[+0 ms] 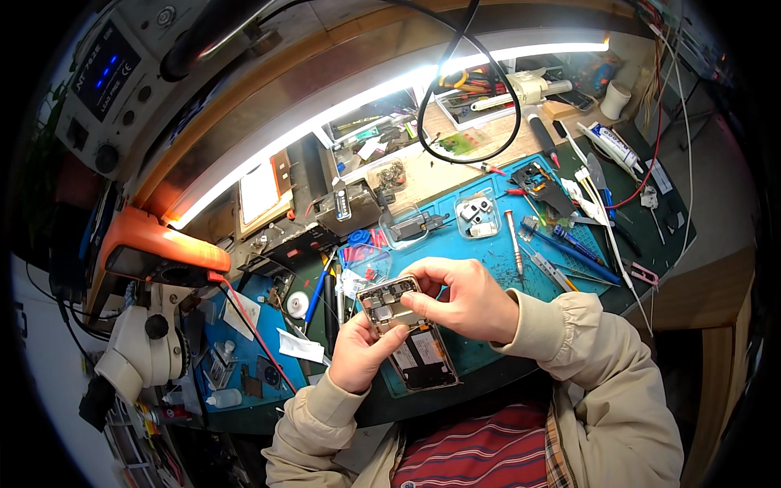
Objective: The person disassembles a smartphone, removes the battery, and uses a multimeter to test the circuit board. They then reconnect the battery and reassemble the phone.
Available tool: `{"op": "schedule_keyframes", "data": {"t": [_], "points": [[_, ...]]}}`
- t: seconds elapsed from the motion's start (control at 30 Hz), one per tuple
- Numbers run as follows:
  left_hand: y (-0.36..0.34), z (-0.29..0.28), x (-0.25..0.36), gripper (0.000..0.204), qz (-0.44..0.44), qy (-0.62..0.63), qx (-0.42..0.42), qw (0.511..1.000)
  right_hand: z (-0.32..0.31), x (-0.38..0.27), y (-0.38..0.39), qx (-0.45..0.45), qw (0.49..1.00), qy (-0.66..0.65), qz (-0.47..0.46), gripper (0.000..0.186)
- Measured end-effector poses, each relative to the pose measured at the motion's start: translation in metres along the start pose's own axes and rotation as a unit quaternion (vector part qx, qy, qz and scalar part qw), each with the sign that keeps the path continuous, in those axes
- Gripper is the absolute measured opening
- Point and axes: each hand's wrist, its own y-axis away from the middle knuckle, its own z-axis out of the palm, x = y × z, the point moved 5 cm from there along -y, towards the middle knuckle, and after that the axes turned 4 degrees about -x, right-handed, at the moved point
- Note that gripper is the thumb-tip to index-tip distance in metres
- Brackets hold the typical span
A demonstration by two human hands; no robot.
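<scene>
An opened smartphone (419, 364) is held at a slant over the front of the blue mat, its inner board and a black battery showing. My left hand (364, 354) grips its left side, thumb across the lower part of the board. My right hand (468, 305) is closed on the upper right of the phone, its thumb pressing on or just over the board and the index finger curled behind; the fingertips are partly hidden.
An orange multimeter (159, 242) and white microscope (142, 346) stand left. Small clear boxes (476, 213), screwdrivers (514, 244), tweezers (549, 268) and cables cover the blue mat (496, 342). A black cable loop (517, 98) hangs above. Lit shelves of tools line the back.
</scene>
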Motion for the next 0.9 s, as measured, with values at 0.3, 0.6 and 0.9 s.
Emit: {"op": "schedule_keyframes", "data": {"t": [0.3,0.6,0.9], "points": [[0.005,0.010,0.010,0.035,0.020,-0.016,0.049,0.998,0.001,-0.002,0.000,-0.008,1.000,-0.016,0.004,0.025],[0.004,0.010,0.011,0.034,0.055,-0.029,0.038,0.997,0.001,-0.001,-0.002,-0.020,1.000,-0.021,-0.004,0.031],[0.008,0.015,0.015,0.033,0.098,-0.059,0.010,0.993,0.001,-0.006,-0.002,-0.069,0.997,-0.017,0.029,0.036]]}}
